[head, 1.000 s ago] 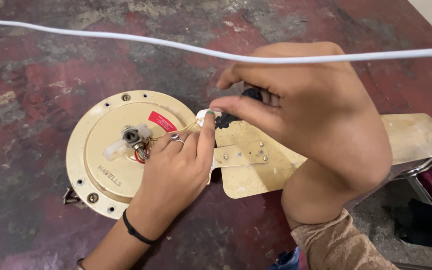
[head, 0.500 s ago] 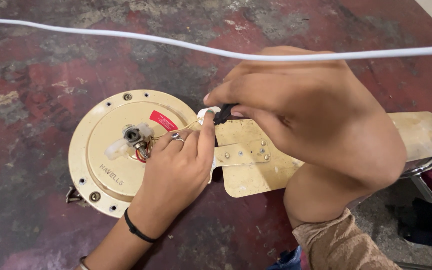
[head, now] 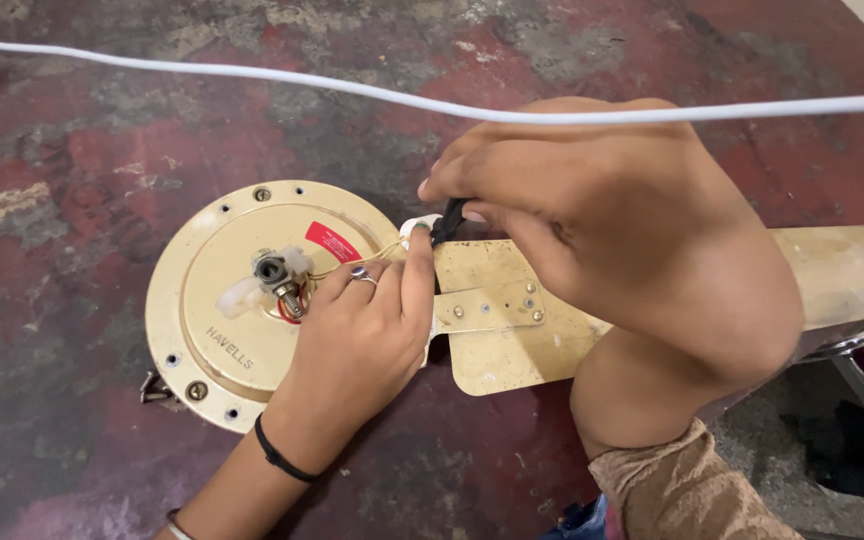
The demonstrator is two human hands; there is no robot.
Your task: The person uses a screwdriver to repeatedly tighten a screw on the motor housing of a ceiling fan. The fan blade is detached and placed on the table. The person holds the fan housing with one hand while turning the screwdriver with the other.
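Hands meet over a cream-gold ceiling fan motor housing [head: 217, 330] that lies flat on a worn red and grey floor [head: 72, 130]. I see the left hand [head: 357, 350] resting palm-down on the right side of the round housing, a ring on one finger and a black band round the wrist, with its index finger stretched up so that the tip touches a small white piece [head: 418, 227] at the housing's edge; that hand's grip is loose, fingers spread on the metal and closed on nothing I can make out. The right hand [head: 612, 220] comes in from the right above a cream fan blade [head: 832, 275], and its grip is pinched together on a small black tool [head: 449, 220], whose tip sits right at the white piece, just beside the left index fingertip. The blade joins the housing through a metal bracket [head: 487, 307] with small screws, and this bracket lies just below the two hands' meeting point. At the middle of the housing stands the shaft stub [head: 272, 270] with thin wires about it and a red label [head: 333, 242] close by. A white cable [head: 252, 80] runs across the top of the view, passing in front of the right hand.
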